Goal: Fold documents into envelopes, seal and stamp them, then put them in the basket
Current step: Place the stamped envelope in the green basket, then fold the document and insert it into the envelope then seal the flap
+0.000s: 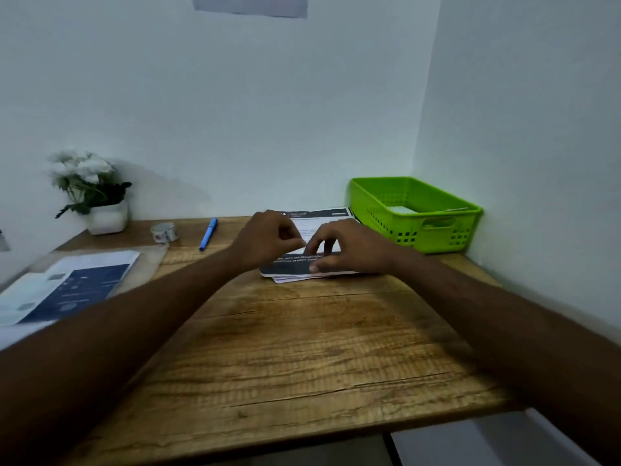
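A printed document (292,267) with a dark band of white text lies folded over itself at the far middle of the wooden table (285,348). My right hand (349,250) presses its fingertips on the folded edge. My left hand (265,240) hovers over the sheet with thumb and fingers pinched together; I cannot tell whether it holds the paper. The far part of the sheet (319,214) shows a black header. A green plastic basket (416,213) stands at the back right and holds a white envelope (401,209).
A stack of blue-and-white papers (70,284) in a clear sleeve lies at the left. A roll of tape (164,232) and a blue pen (208,234) lie at the back. A white pot of flowers (97,193) stands in the back left corner. Walls close in behind and right.
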